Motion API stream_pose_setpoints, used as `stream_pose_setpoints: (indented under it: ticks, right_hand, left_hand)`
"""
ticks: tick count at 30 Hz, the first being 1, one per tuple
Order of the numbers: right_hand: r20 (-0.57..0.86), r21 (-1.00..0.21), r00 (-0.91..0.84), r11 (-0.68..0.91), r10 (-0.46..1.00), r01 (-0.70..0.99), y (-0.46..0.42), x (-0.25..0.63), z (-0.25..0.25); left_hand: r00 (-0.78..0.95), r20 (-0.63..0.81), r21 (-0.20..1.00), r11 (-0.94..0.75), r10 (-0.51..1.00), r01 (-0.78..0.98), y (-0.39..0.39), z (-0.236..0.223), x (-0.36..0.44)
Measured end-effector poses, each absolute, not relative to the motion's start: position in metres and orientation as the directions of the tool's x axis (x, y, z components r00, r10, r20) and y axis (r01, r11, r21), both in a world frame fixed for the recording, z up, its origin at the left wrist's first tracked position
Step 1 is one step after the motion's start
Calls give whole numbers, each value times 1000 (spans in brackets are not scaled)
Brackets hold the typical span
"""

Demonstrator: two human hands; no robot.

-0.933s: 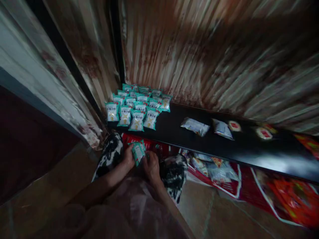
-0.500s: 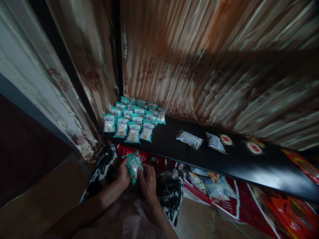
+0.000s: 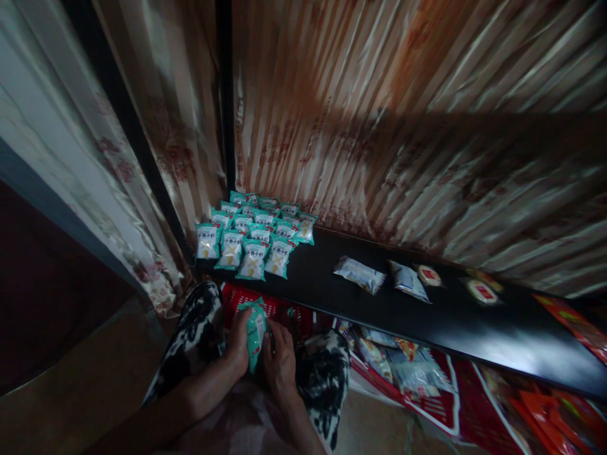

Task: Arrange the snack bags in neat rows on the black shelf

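Observation:
Between my knees, my left hand [image 3: 238, 338] grips a teal and white snack packet [image 3: 257, 332] by its left side. My right hand [image 3: 281, 354] is closed at the packet's right edge, fingertips against it; the exact grip there is partly hidden. Beyond them, several matching teal snack packets [image 3: 255, 258] lean in overlapping rows at the left end of a black shelf [image 3: 310, 272]. Their fronts, with dark lettering, face me.
Further right on the shelf lie two silvery-white packets [image 3: 359, 274], round pastries in clear wrap [image 3: 482, 291] and an orange-red packet [image 3: 569, 322]. Below stand a red basket [image 3: 234, 303] and red bags [image 3: 436, 411] holding snacks. A pleated curtain [image 3: 332, 126] hangs behind.
The packet in my hands has turned more upright and narrower to my view, with my left fingers further around it. The whole scene has shifted lower as my head tilted.

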State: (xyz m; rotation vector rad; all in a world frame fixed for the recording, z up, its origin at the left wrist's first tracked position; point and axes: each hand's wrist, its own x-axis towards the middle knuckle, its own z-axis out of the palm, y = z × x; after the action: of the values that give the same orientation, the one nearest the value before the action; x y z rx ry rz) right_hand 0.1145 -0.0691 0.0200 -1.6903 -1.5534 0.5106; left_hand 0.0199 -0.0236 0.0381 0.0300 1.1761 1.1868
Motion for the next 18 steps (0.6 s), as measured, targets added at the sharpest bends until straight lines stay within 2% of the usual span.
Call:
stream_pose_setpoints:
  ticks: [4, 8, 13, 18]
  right_hand:
    - [120, -794, 131, 16, 984, 607, -72, 120, 27]
    - [38, -829, 108, -29, 993, 558, -75, 126, 31]
    - [30, -874, 140, -42, 990, 485, -76, 131, 32]
    - [6, -915, 169, -62, 986, 398, -73, 141, 39]
  left_hand:
    - [-107, -675, 601, 459, 730, -654, -28, 54, 26]
    - [2, -643, 578, 487, 766, -655, -29, 63, 30]
    - [119, -583, 586, 517, 804, -624, -30, 62, 35]
    - [102, -503, 669, 461, 858, -583, -30, 55, 36]
